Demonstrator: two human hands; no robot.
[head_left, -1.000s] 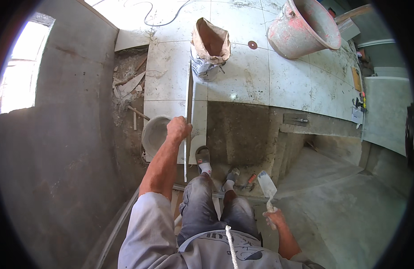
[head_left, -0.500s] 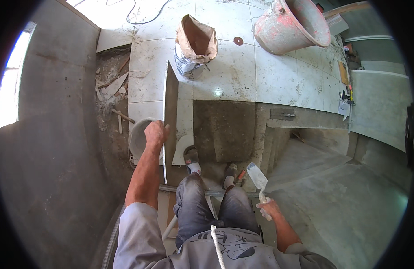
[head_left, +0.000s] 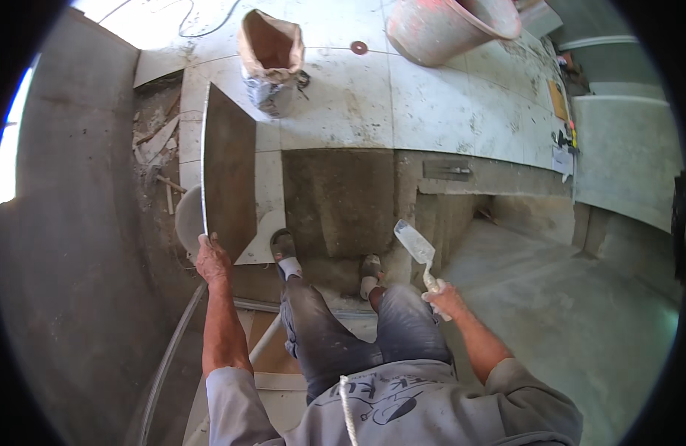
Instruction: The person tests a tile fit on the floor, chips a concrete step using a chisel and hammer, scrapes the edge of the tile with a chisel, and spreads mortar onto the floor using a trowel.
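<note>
My left hand [head_left: 213,259] is closed on the near lower corner of a large tile [head_left: 233,167]. The tile stands on edge, its thin pale rim toward the left and its brownish-grey face turned to the right. Behind it, partly hidden, is a round grey basin [head_left: 188,221]. My right hand [head_left: 445,299] is wrapped around the handle of a pointing trowel [head_left: 415,242], held out over the floor to the right. Its pale blade looks smeared and points away from me.
Ahead lies a bare recess [head_left: 339,208] in the white tiled floor [head_left: 343,97]. An open paper sack [head_left: 271,63] and a large tilted bucket [head_left: 439,30] stand beyond it. A flat plastering trowel [head_left: 447,171] rests on the ledge. Rubble [head_left: 161,141] lies along the left wall [head_left: 75,186].
My left hand has shifted down the tile to its near corner, and more of the tile's face now shows. The view has moved slightly right. The trowel stays in my right hand.
</note>
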